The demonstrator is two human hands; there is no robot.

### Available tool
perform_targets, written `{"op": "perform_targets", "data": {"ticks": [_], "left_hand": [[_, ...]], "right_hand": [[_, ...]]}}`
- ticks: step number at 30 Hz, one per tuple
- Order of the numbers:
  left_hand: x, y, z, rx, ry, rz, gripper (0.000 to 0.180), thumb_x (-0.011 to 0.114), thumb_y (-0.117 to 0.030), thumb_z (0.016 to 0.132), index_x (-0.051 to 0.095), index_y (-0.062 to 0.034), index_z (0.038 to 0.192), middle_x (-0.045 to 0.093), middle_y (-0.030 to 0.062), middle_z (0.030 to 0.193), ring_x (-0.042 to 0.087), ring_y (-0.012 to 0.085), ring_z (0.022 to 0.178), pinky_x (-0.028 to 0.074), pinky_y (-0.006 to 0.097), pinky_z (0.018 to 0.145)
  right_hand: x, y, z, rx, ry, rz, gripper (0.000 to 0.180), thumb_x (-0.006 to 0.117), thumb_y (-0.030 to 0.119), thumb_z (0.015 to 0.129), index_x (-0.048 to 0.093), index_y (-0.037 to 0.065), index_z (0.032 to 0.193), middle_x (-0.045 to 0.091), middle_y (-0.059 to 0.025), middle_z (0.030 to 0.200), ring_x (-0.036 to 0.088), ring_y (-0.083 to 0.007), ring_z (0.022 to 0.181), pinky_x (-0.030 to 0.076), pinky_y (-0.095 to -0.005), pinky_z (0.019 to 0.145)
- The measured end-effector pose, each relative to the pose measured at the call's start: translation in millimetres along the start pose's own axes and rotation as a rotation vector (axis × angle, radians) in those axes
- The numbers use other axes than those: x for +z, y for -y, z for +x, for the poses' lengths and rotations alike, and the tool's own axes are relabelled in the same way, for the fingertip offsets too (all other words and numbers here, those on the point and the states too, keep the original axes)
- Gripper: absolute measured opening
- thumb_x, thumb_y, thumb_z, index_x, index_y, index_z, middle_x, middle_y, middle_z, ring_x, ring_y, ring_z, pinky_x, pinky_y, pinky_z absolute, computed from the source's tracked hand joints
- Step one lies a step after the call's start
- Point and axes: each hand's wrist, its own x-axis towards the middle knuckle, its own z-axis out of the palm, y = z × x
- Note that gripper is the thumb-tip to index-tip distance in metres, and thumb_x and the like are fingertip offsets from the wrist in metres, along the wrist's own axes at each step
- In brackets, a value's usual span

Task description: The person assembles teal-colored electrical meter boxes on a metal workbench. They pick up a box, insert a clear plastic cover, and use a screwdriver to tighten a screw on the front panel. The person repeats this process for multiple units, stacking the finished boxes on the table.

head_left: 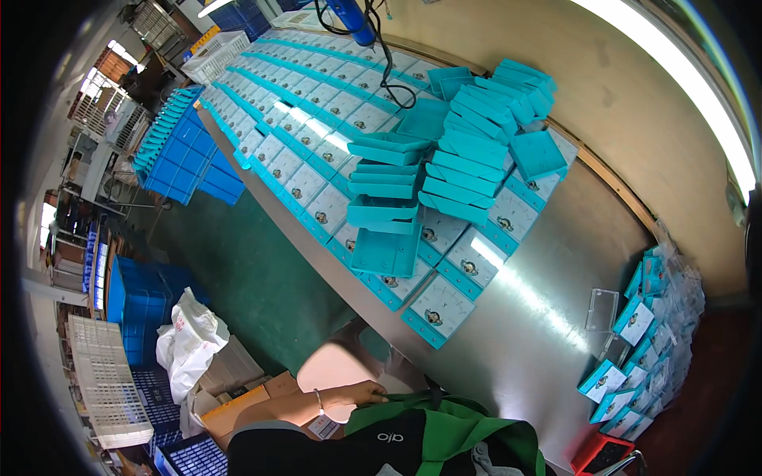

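My left hand (pixel 363 393) is at the front of my body, its fingers curled in at the edge of a green apron (pixel 452 428) worn over a black top. My right hand is not in view. Beyond my body is a metal table (pixel 524 333), covered with rows of teal-and-white panel meters (pixel 441 308). On top of them stand stacks of empty teal cases (pixel 460 178), and one open case (pixel 386 252) lies nearer to me.
More teal-edged meters in clear bags (pixel 643 381) are piled at the right, by a clear cover (pixel 602 309) and a red box (pixel 601 454). A blue electric screwdriver (pixel 352 20) hangs above. At left are a pink stool (pixel 337 369), blue crates (pixel 135 305) and a white bag (pixel 189 333).
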Motion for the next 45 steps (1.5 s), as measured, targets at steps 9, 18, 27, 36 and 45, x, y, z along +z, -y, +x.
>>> {"op": "perform_targets", "data": {"ticks": [9, 18, 27, 36, 45], "left_hand": [[-138, 206, 53, -0.222, -0.952, 0.722, 0.074, 0.080, -0.033, 0.060, 0.047, -0.0076, 0.121, 0.049, 0.0181, 0.122, 0.038, 0.0323, 0.123, 0.041, 0.047, 0.093], [-167, 257, 40, -0.445, -0.675, 0.480, 0.108, 0.083, -0.056, 0.044, 0.040, 0.0061, 0.121, 0.056, 0.0266, 0.111, 0.056, 0.0391, 0.104, 0.047, 0.042, 0.090], [-87, 236, 116, -0.136, -0.324, 0.585, 0.088, 0.074, -0.060, 0.057, 0.050, 0.0074, 0.109, 0.063, 0.0242, 0.097, 0.061, 0.0349, 0.094, 0.049, 0.041, 0.083], [-116, 184, 177, -0.030, -0.106, 0.832, 0.068, 0.070, -0.053, 0.067, 0.056, 0.0027, 0.103, 0.065, 0.0169, 0.088, 0.063, 0.0297, 0.081, 0.051, 0.037, 0.074], [-165, 42, 137, 0.034, 0.004, 1.104, 0.028, 0.061, -0.033, 0.084, 0.065, -0.0072, 0.092, 0.066, 0.0046, 0.080, 0.062, 0.0190, 0.065, 0.050, 0.028, 0.062]], "right_hand": [[30, 11, 21, 0.034, -0.068, -0.086, 0.028, 0.059, 0.016, 0.083, 0.055, 0.002, 0.107, 0.060, -0.0092, 0.082, 0.057, -0.0159, 0.069, 0.043, -0.0314, 0.057], [69, -11, 23, 0.126, -0.087, -0.163, 0.035, 0.058, 0.016, 0.083, 0.052, 0.002, 0.113, 0.060, -0.0116, 0.089, 0.059, -0.0185, 0.076, 0.046, -0.0343, 0.064], [77, -105, -9, 0.238, 0.055, -0.176, 0.041, 0.057, 0.017, 0.082, 0.049, 0.002, 0.120, 0.061, -0.0140, 0.096, 0.060, -0.0211, 0.082, 0.048, -0.0372, 0.071], [109, -137, 4, 0.125, 0.155, -0.459, 0.046, 0.054, 0.015, 0.082, 0.047, 0.002, 0.125, 0.061, -0.0168, 0.101, 0.061, -0.0245, 0.088, 0.050, -0.0401, 0.077], [32, -22, -124, -0.853, -0.591, -0.361, 0.013, 0.058, 0.012, 0.081, 0.062, 0.000, 0.085, 0.062, -0.0144, 0.070, 0.060, -0.0257, 0.057, 0.048, -0.0343, 0.056]]}}
